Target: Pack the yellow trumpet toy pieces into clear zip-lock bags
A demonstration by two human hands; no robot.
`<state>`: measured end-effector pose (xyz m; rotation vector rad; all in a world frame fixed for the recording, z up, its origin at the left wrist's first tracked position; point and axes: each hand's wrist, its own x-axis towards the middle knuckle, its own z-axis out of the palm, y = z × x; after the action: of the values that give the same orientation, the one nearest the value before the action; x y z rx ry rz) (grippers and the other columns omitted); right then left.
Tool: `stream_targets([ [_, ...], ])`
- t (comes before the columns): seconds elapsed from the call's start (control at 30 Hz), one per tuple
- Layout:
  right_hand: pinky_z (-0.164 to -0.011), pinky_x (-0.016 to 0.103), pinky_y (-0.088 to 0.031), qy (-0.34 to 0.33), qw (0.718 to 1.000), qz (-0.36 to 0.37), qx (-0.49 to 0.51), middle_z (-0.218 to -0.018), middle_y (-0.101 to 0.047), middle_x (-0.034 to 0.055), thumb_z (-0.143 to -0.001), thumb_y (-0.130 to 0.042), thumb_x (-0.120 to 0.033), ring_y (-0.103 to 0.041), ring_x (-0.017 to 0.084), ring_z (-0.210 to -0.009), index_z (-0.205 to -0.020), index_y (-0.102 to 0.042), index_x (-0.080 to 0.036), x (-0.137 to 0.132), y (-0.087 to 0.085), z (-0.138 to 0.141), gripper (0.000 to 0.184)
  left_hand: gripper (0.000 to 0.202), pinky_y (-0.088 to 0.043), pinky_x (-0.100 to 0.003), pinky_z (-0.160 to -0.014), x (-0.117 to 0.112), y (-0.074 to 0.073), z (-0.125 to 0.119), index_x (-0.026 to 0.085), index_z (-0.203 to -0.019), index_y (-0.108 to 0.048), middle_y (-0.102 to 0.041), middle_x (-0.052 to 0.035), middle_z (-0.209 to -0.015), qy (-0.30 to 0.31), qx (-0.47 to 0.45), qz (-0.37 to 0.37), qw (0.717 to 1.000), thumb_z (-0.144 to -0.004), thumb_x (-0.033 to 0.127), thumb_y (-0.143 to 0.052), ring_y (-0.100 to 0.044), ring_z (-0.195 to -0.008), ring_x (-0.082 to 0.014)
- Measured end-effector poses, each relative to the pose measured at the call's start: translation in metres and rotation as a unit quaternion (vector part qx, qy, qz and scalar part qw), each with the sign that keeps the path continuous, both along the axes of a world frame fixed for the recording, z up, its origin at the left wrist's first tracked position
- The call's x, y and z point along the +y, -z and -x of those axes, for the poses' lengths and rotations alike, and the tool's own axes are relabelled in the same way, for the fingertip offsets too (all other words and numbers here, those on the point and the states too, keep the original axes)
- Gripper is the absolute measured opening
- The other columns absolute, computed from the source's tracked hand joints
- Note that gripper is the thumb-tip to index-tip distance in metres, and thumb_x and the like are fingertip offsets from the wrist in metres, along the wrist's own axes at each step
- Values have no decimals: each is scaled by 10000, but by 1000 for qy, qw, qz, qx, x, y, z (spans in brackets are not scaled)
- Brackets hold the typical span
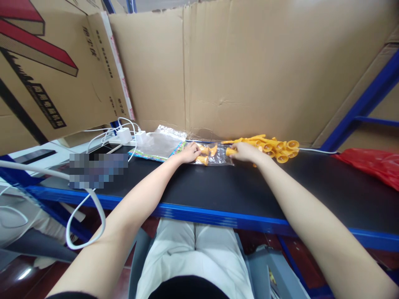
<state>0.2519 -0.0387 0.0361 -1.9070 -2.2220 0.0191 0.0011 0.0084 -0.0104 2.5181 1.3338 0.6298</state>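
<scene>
On the black shelf top lies a clear plastic bag (222, 157) with several yellow plastic pieces (203, 160) with flared ends in or on it; I cannot tell which. My left hand (189, 153) is closed at the bag's left end, fingers pressed on the film. My right hand (245, 152) grips a yellow flared piece (230, 152) over the bag's right end. Just beyond that hand rests a pile of yellow flared pieces (279, 149) with thin stems, their cup-like openings facing me. Its near left part is hidden behind my right hand.
A clear package with a colourful edge (162, 145) lies left of the bag. White chargers (124, 135) and looping cables (101, 216) are at the left. A red plastic bag (370, 164) sits at the right. A cardboard wall (249, 74) stands behind; a blue rail (218, 218) edges the shelf.
</scene>
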Motion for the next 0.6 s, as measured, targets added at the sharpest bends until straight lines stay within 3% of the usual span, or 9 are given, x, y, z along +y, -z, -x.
stream_targets([
  [0.13, -623, 298, -474, -81, 994, 68, 5, -695, -636, 40, -634, -636, -233, -589, 187, -647, -774, -658, -195, -8, -2, 11, 147, 151, -322, -402, -981, 1, 2, 0, 183, -845, -491, -495, -86, -1096, 2, -10, 2, 1000, -845, 304, -400, -450, -1088, -220],
  [0.27, -597, 266, -472, -159, 983, 64, 66, -672, -618, 17, -636, -611, -181, -567, 151, -595, -800, -673, -197, -14, -4, 24, 177, 134, -331, -378, -977, -1, 0, -1, 183, -831, -485, -492, -82, -1078, 7, -5, -4, 1000, -837, 287, -400, -454, -1071, -214],
  [0.43, -614, 249, -469, -183, 971, 31, 153, -738, -635, 22, -636, -607, -177, -584, 155, -658, -896, -690, -166, -12, -2, 30, 273, 155, -346, -352, -960, -9, -8, 0, 181, -822, -458, -486, -91, -1073, 23, 7, 12, 1000, -845, 324, -400, -456, -1060, -216],
  [0.53, -575, 232, -455, -185, 963, 61, 188, -691, -624, 2, -644, -608, -218, -573, 129, -610, -937, -683, -162, -11, 1, 27, 307, 183, -325, -359, -981, -11, -10, 0, 188, -822, -448, -480, -93, -1115, 27, 6, 26, 999, -845, 364, -401, -425, -1119, -226],
  [0.6, -531, 224, -439, -194, 958, 99, 189, -622, -601, -9, -668, -576, -227, -560, 116, -554, -870, -674, -161, -12, 1, 25, 234, 201, -312, -360, -993, -10, -9, -1, 190, -824, -445, -478, -93, -1129, 32, 4, 27, 999, -845, 384, -399, -420, -1129, -226],
])
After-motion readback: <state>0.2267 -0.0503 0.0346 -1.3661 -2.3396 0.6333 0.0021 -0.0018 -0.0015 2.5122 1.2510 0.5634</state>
